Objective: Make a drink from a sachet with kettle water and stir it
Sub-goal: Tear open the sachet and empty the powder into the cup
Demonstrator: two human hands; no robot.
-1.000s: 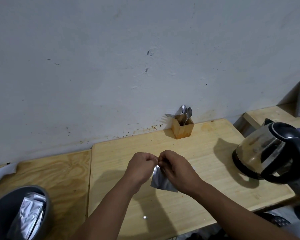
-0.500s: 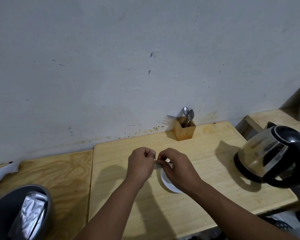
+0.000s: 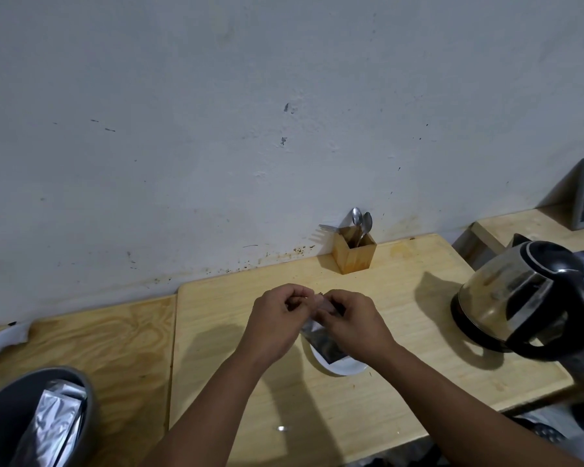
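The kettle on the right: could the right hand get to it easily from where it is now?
Probably yes. The kettle stands on bare tabletop beside the right hand, handle towards the person; but that hand is pinching the sachet.

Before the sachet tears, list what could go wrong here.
1. Both hands, left hand and right hand, pinch the sachet top above the white cup; a sudden rip could scatter powder onto the table instead.
2. The sachet hangs over the cup's left rim rather than its middle, so contents may miss.
3. The kettle sits close to the right forearm; a jerk might knock it.
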